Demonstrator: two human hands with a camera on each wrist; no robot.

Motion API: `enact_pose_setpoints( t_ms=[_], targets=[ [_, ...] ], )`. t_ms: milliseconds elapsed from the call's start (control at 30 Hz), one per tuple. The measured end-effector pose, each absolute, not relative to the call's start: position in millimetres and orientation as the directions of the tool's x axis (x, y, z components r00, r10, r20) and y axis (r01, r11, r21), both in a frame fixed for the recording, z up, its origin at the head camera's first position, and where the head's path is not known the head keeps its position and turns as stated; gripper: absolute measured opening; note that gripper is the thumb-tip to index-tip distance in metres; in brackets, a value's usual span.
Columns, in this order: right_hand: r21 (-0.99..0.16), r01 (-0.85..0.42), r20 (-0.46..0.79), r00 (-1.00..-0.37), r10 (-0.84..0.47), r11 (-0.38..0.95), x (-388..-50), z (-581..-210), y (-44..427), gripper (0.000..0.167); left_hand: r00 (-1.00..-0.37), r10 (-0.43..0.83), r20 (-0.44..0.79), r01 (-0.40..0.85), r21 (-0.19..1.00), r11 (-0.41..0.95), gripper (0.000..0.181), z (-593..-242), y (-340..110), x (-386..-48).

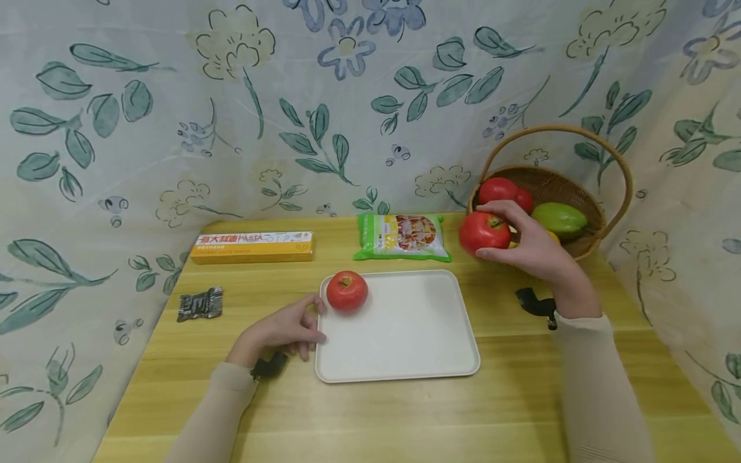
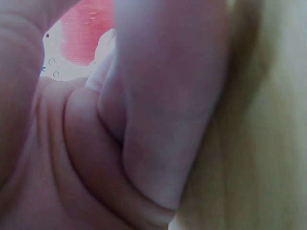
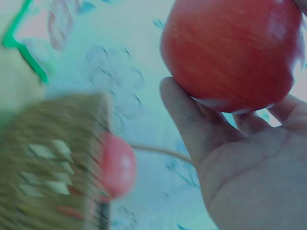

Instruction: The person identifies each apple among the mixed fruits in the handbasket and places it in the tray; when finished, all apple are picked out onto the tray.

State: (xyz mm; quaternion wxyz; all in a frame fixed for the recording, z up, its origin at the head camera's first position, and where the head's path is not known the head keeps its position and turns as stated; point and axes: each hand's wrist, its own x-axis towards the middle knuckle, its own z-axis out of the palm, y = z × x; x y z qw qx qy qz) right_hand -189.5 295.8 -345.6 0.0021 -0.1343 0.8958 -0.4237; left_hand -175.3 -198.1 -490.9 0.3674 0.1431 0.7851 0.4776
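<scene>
My right hand (image 1: pixel 529 247) holds a red apple (image 1: pixel 480 234) in front of the wicker basket (image 1: pixel 596 241). In the right wrist view the apple (image 3: pixel 230 52) sits between fingers and thumb, with the basket (image 3: pixel 53 158) to its left. A second red apple (image 1: pixel 347 292) rests in the upper left corner of the white tray (image 1: pixel 405 334). At the tray's left rim, my left hand (image 1: pixel 283 328) grips the edge with bent fingers. Its palm and fingers fill most of the left wrist view, with a blurred red patch of apple (image 2: pixel 86 31) beyond them.
The basket, with a tall handle, contains red fruit (image 1: pixel 499 188) and a green fruit (image 1: pixel 558 218); something yellow is partly hidden by my hand. Behind the tray lie a yellow pasta box (image 1: pixel 253 248) and a green-edged food packet (image 1: pixel 401 237). A small black packet (image 1: pixel 199 304) lies left.
</scene>
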Motion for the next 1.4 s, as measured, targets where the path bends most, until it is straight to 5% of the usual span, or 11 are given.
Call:
enact_pose_setpoints(
  t_ms=[733,1400],
  targets=[
    [-0.758,-0.243,-0.043,-0.907,-0.418,0.605,-190.6,-437.6,238.9,0.073,-0.685,0.574,-0.448,-0.13,0.851,0.509,0.057,-488.7,-197.3,-174.0],
    [-0.727,-0.248,-0.089,-0.891,-0.446,0.641,-193.6,-451.3,228.4,0.076,-0.677,0.571,-0.464,-0.144,0.845,0.515,0.059,-485.9,-198.8,-176.4]
  ],
)
